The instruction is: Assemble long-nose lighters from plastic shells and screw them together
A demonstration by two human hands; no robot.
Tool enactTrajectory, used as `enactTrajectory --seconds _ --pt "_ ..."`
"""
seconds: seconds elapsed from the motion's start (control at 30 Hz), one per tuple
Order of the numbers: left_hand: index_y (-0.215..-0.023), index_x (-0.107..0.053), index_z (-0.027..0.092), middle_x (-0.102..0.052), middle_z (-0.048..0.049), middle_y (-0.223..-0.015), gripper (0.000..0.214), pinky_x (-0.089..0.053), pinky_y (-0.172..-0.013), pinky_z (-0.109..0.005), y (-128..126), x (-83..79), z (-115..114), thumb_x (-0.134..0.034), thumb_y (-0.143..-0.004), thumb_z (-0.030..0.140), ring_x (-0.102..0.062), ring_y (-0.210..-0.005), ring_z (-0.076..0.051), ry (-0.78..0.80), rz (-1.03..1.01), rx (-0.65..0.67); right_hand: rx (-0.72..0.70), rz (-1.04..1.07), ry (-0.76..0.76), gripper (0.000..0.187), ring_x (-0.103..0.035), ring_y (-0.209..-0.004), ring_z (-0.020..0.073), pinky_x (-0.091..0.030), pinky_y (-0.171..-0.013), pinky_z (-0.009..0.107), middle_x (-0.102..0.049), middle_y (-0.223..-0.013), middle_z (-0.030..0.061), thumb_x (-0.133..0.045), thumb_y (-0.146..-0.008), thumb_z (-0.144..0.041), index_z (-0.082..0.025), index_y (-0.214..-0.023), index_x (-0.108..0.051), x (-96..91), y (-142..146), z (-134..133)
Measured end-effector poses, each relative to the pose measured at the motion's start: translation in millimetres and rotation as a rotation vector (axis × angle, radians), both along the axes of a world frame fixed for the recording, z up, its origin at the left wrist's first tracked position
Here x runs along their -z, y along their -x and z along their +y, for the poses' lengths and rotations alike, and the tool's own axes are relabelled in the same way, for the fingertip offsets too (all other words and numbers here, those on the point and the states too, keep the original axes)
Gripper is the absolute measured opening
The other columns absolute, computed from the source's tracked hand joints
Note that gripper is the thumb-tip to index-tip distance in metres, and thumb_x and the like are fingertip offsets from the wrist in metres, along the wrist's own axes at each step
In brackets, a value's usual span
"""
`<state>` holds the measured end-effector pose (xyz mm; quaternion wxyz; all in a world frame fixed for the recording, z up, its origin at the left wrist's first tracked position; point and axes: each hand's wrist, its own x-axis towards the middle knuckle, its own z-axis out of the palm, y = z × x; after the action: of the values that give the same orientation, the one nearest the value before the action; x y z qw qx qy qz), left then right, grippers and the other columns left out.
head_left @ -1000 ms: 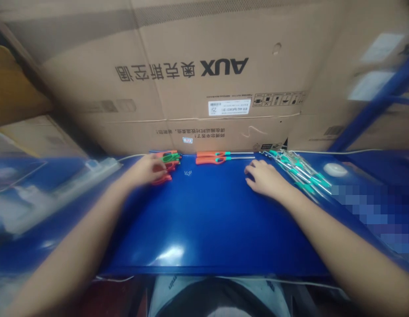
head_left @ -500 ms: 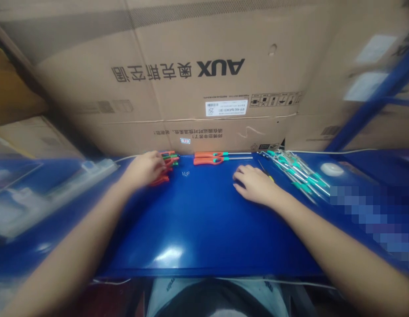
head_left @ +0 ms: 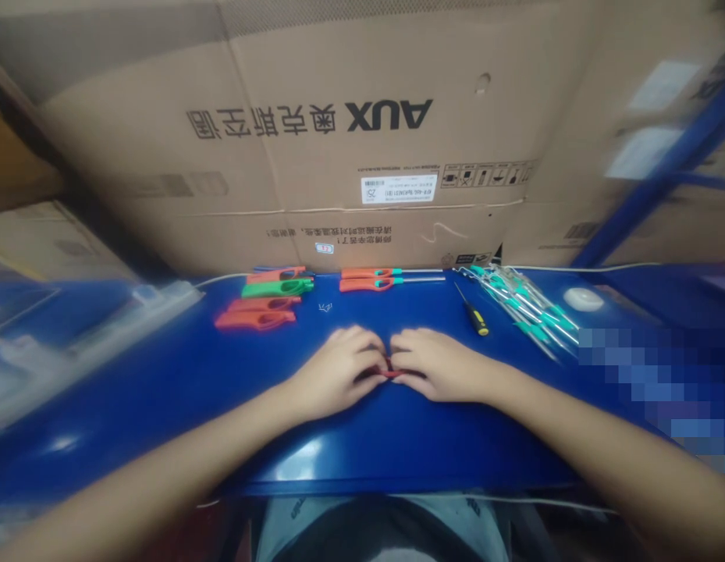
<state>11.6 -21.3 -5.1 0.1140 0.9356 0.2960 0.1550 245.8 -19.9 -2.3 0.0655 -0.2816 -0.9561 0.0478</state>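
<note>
Over the middle of the blue table, my left hand and my right hand meet fingertip to fingertip. Both are closed on a red lighter handle, mostly hidden by the fingers. Behind my left hand lie orange lighter handles and a green one. Two orange long-necked lighters with metal tubes lie side by side against the cardboard. Beyond my right hand is a black and yellow screwdriver, beside a pile of metal lighter tubes with turquoise collars.
Upright cardboard walls the table's back edge. A white power strip, blurred, runs along the left side. At right sit a white rounded object and a blue metal post. A pale cable follows the back.
My left hand has left the handles at the back left and come to the middle with a red one. My right hand has moved nearer and closed on it too, uncovering the screwdriver.
</note>
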Motion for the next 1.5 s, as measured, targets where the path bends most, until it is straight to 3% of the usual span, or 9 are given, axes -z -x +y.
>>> enactTrajectory --seconds 0.2,0.33,0.53,0.67,0.87,1.0,1.17,1.37,1.5 --pt "-0.132 -0.058 0.025 -0.063 -0.0078 -0.131 0.05 -0.043 -0.106 -0.044 18 12.7 26 -0.07 -0.089 0.048 -0.056 -0.121 -0.026 0.096 -0.153 -0.105 0.021 0.01 -0.012 0.02 -0.056 -0.094 0.0228 -0.044 -0.084 0.037 -0.066 -0.099 0.0071 -0.06 -0.098 -0.034 -0.017 -0.096 -0.069 -4.4 -25 12" --pt "-0.119 -0.067 0.022 -0.071 -0.007 -0.114 0.038 -0.05 -0.096 -0.042 21 26.9 37 -0.068 -0.09 0.047 -0.064 -0.105 -0.024 0.191 -0.261 -0.2 0.013 0.012 -0.068 0.028 -0.058 -0.094 0.0226 -0.045 -0.083 0.036 -0.067 -0.103 0.0089 -0.056 -0.1 -0.041 -0.018 -0.096 -0.071 -2.6 -25 12" --pt "-0.113 -0.069 0.02 -0.072 -0.0069 -0.108 0.039 -0.05 -0.094 -0.042 18 32.1 38 -0.079 -0.081 0.042 -0.064 -0.102 -0.024 0.202 -0.285 -0.183 0.088 0.015 -0.199 0.029 -0.058 -0.086 0.0209 -0.044 -0.076 0.033 -0.068 -0.101 0.009 -0.049 -0.103 -0.036 -0.017 -0.094 -0.068 -3.8 -18 7" --pt "-0.114 -0.069 0.021 -0.072 -0.0075 -0.114 0.039 -0.049 -0.098 -0.044 18 31.3 36 -0.079 -0.081 0.039 -0.064 -0.107 -0.026 0.203 -0.277 -0.188 0.235 0.117 -0.259 0.025 -0.06 -0.082 0.0198 -0.041 -0.068 0.03 -0.069 -0.091 0.007 -0.047 -0.104 -0.031 -0.016 -0.094 -0.064 -6.4 -17 6" --pt "-0.139 -0.053 0.02 -0.068 -0.0109 -0.124 0.067 -0.051 -0.098 -0.043 18 37.2 35 -0.079 -0.079 0.039 -0.066 -0.109 -0.026 0.248 -0.322 -0.273 0.587 0.358 -0.226 0.023 -0.064 -0.074 0.0179 -0.038 -0.061 0.026 -0.07 -0.085 0.0039 -0.05 -0.1 -0.031 -0.019 -0.084 -0.062 -5.5 -20 10" --pt "-0.134 -0.057 0.019 -0.068 -0.0114 -0.123 0.054 -0.051 -0.097 -0.043 17 35.6 33 -0.072 -0.085 0.037 -0.066 -0.109 -0.027 0.217 -0.294 -0.273 0.705 0.403 -0.168 0.024 -0.064 -0.073 0.0193 -0.038 -0.062 0.028 -0.071 -0.081 0.0039 -0.051 -0.099 -0.031 -0.02 -0.08 -0.062 -7.4 -25 14" --pt "-0.112 -0.067 0.017 -0.07 -0.0094 -0.107 0.028 -0.052 -0.089 -0.04 16 30.4 33 -0.068 -0.089 0.032 -0.065 -0.098 -0.025 0.147 -0.253 -0.206 0.604 0.421 -0.073 0.026 -0.061 -0.069 0.0174 -0.038 -0.064 0.028 -0.069 -0.077 0.0037 -0.051 -0.099 -0.031 -0.019 -0.078 -0.062 -7.5 -27 17" --pt "-0.116 -0.068 0.021 -0.068 -0.0078 -0.109 0.027 -0.049 -0.095 -0.042 17 30.1 34 -0.066 -0.091 0.031 -0.061 -0.102 -0.024 0.111 -0.238 -0.149 0.321 0.259 0.157 0.023 -0.064 -0.075 0.0163 -0.041 -0.069 0.026 -0.072 -0.083 0.003 -0.052 -0.1 -0.027 -0.019 -0.084 -0.068 2.2 -17 9" --pt "-0.113 -0.07 0.02 -0.065 -0.0085 -0.109 0.028 -0.049 -0.094 -0.044 17 29.7 33 -0.066 -0.091 0.037 -0.06 -0.102 -0.025 0.114 -0.213 -0.164 0.246 0.069 0.115 0.025 -0.065 -0.078 0.018 -0.037 -0.066 0.028 -0.073 -0.087 0.0033 -0.051 -0.102 -0.029 -0.019 -0.086 -0.068 2.1 -12 2"
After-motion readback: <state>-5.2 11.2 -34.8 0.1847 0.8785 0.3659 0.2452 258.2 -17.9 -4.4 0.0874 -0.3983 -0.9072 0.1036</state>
